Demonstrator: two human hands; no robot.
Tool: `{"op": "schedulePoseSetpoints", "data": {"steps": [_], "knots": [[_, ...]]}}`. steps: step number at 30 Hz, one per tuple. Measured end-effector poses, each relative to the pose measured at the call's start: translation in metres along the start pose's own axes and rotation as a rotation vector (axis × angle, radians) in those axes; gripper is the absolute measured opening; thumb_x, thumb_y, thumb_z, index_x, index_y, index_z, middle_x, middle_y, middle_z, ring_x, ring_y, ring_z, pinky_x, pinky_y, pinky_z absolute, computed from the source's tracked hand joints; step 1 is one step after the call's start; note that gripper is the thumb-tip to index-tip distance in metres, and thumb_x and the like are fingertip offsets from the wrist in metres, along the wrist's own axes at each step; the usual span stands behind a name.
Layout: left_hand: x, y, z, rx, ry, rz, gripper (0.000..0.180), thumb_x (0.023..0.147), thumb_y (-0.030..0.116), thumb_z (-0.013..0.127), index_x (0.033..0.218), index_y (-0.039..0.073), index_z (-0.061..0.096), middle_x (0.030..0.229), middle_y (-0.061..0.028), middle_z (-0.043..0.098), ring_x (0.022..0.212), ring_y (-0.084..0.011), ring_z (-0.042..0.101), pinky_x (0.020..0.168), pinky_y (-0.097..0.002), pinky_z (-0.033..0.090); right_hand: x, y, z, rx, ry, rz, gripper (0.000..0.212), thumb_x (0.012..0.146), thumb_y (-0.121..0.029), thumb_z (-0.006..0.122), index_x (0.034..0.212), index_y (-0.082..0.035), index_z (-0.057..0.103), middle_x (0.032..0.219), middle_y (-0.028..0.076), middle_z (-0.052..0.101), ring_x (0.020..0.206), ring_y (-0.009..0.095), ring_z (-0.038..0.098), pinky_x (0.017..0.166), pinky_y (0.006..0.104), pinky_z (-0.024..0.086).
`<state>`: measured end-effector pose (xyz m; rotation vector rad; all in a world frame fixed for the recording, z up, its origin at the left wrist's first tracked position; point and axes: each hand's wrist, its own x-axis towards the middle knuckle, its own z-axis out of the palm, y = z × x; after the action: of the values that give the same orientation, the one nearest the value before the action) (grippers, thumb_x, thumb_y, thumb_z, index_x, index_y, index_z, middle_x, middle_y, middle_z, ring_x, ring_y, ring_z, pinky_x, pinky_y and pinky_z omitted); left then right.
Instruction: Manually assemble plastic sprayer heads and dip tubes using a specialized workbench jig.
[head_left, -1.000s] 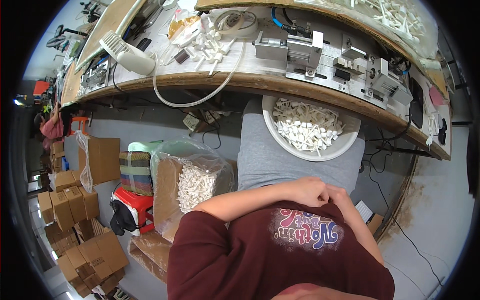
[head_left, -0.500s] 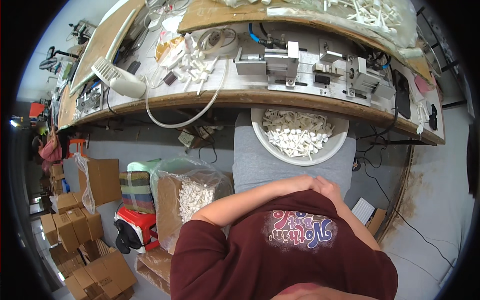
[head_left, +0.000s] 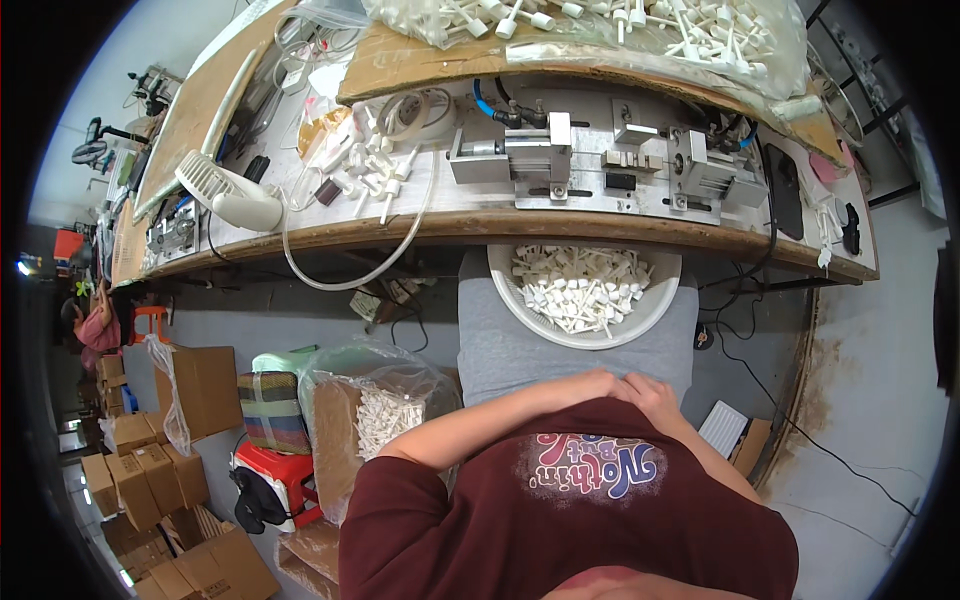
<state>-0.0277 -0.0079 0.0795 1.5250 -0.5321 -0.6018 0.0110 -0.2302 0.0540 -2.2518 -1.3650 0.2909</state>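
Note:
My left hand [head_left: 598, 386] and my right hand [head_left: 650, 398] meet in front of my lap at the hem of the maroon T-shirt [head_left: 600, 525]. Both have curled fingers closed on the cloth, with the fingertips partly hidden. Beyond them, a white plastic basin [head_left: 590, 340] sits between my grey-clad thighs, under the bench edge. It holds many small white plastic parts [head_left: 590, 295] with thin stems and thicker heads. Neither hand touches the basin or the parts.
On the wooden bench [head_left: 460, 222] stands a metal clamping fixture [head_left: 545, 160]. White parts, a small fan [head_left: 230, 190] and a phone [head_left: 784, 190] lie around it. A cardboard shelf [head_left: 420, 65] carries more parts. Left are a lined carton [head_left: 340, 420], a red stool [head_left: 275, 450] and boxes [head_left: 130, 480].
The view has shifted, so the bench and basin appear lower and slightly left. My hands stay at the shirt hem, now a little further apart.

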Motion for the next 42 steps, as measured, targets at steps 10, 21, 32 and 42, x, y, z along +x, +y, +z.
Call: {"op": "schedulePoseSetpoints", "data": {"steps": [10,21,32,42], "knots": [[0.022,-0.025,-0.008,0.151,-0.187,-0.102,0.022,0.09,0.015,0.059,0.102,-0.001,0.067,0.095,-0.0198,0.071,0.089,-0.0285,0.068,0.083,-0.0385,0.051,0.034,0.023,0.009,0.322,0.083,0.335,0.042,0.069,-0.011,0.082,0.107,-0.007,0.065,0.086,0.005,0.068,0.057,0.015,0.056,0.055,0.0313,0.048],[0.004,-0.029,-0.003,0.073,-0.109,0.096,0.023,0.1,0.023,0.052,0.109,0.003,0.061,0.109,-0.0124,0.064,0.109,-0.0309,0.063,0.098,-0.0401,0.046,0.034,0.036,0.018,0.467,-0.039,0.284,0.053,0.065,-0.021,0.088,0.113,-0.01,0.069,0.089,0.004,0.068,0.057,0.015,0.054,0.057,0.0307,0.048],[-0.001,-0.042,0.007,-0.053,-0.001,0.119,0.021,0.098,0.02,0.057,0.109,0.002,0.061,0.114,-0.0121,0.068,0.103,-0.0267,0.066,0.089,-0.0373,0.047,0.033,0.027,0.021,0.477,-0.007,0.239,0.045,0.071,-0.024,0.086,0.11,-0.006,0.073,0.086,0.005,0.067,0.055,0.011,0.046,0.054,0.0272,0.043],[0.0,-0.037,0.002,0.084,0.03,0.123,0.022,0.094,0.021,0.06,0.106,0.002,0.06,0.107,-0.0142,0.068,0.097,-0.0262,0.065,0.087,-0.0368,0.048,0.035,0.034,0.033,0.388,0.136,0.076,0.043,0.07,-0.027,0.086,0.107,-0.009,0.073,0.087,0.004,0.067,0.059,0.016,0.055,0.056,0.0309,0.047]]}}
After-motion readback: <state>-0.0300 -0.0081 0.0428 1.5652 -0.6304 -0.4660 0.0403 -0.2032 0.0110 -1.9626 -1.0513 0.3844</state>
